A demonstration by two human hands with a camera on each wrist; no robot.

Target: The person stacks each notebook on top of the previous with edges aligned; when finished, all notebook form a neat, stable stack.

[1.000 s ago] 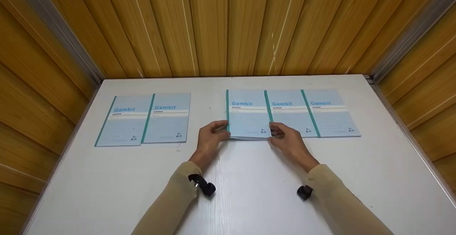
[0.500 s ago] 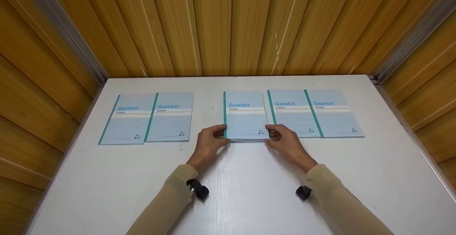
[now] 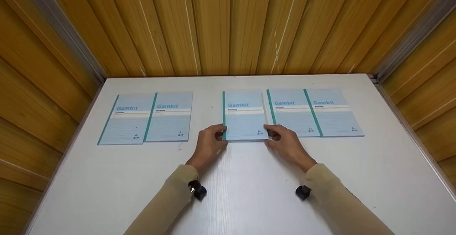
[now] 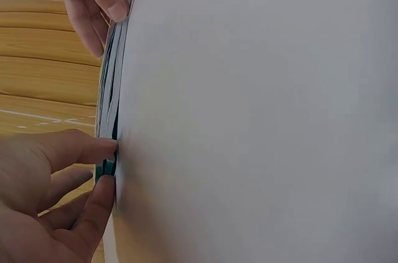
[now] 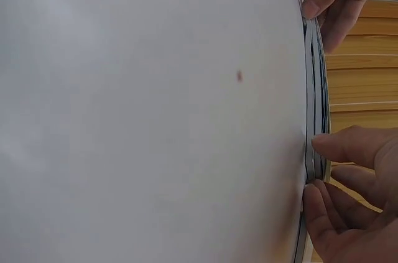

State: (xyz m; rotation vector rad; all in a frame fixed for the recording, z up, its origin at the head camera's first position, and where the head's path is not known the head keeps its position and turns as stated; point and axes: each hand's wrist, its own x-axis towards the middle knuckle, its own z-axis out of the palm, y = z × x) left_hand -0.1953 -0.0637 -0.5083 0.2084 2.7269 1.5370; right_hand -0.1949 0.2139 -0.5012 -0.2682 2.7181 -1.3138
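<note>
A pale blue notebook (image 3: pixel 244 117) with a green spine and the word Gambit lies at the middle of the white table. My left hand (image 3: pixel 208 142) holds its spine side near the lower corner, thumb and fingers against the edge. At the opposite lower corner, my right hand (image 3: pixel 285 140) grips the other edge the same way. In the left wrist view, layered page edges (image 4: pixel 111 98) with small gaps run between both hands; more than one notebook seems stacked here. The right wrist view shows similar layered edges (image 5: pixel 316 89), with the thumb and fingers touching them.
Two matching notebooks (image 3: pixel 167 117) lie side by side on the left. Another two (image 3: pixel 335 114) lie at the right, close beside the held one. Wood-patterned panels (image 3: pixel 213 28) enclose the back and sides of the white table (image 3: pixel 245 192).
The middle notebook has shifted slightly left and toward me with both hands, opening a narrow gap to the right-hand notebooks. Its lower edge looks flatter now. In the last half second little has moved.
</note>
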